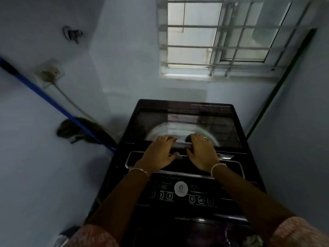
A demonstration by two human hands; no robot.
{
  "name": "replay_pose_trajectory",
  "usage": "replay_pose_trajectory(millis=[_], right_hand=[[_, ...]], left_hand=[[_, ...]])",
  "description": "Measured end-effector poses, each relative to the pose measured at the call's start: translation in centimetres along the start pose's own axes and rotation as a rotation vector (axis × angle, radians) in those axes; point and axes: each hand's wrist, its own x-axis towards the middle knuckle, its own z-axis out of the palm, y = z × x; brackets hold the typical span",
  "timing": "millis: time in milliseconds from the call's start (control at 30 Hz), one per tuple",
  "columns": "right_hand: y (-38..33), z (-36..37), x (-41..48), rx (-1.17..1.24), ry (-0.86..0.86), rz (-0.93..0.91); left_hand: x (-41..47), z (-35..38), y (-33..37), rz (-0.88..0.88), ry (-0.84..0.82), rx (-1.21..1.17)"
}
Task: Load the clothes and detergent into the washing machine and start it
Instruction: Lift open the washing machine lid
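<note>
Both arms fwd; L hand (159,152) & R hand (202,152) side by side, palms down, fingers bent.

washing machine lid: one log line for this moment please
view: head | lid: down | left hand: on lid's front edge | right hand: on lid's front edge | grip: unclear | control panel: untouched
</note>
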Motion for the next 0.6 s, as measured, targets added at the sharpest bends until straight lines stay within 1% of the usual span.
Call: replay_pose_trajectory(millis=[100, 167, 233, 267, 367, 467, 600], right_hand=[[0.2, 0.9, -1.0, -0.02, -0.033, -0.015], [0.3, 1.2, -1.7, -0.035, -0.085, 0.008], [0.5, 1.3, -1.8, -0.042, -0.106, 0.011], [0.5, 1.3, -1.8, -0.032, -0.11, 0.018], [0.5, 1.7, -1.8, -0.032, -0.145, 0.036], [0.3, 2.2, -1.8, -0.041, -0.192, 0.098], [-0.2, 2.0, -1.0, -0.01, -0.237, 0.164]], left_hand=[[-1.9, 1.9, -0.3, -0.061, -0.02, 0.008], [-3.0, 3.2, -0.7, -0.097, -0.034, 0.032], [-3.5, 3.9, -1.0, -0.107, -0.016, 0.043], [-3.7, 4.0, -1.2, -0.107, -0.001, 0.048], [-4.7, 4.4, -0.8, -0.111, -0.04, 0.07], [-5.2, 4.6, -0.6, -0.097, -0.064, 0.111], [-5.4, 4.4, -0.3, -0.079, -0.049, 0.155]])
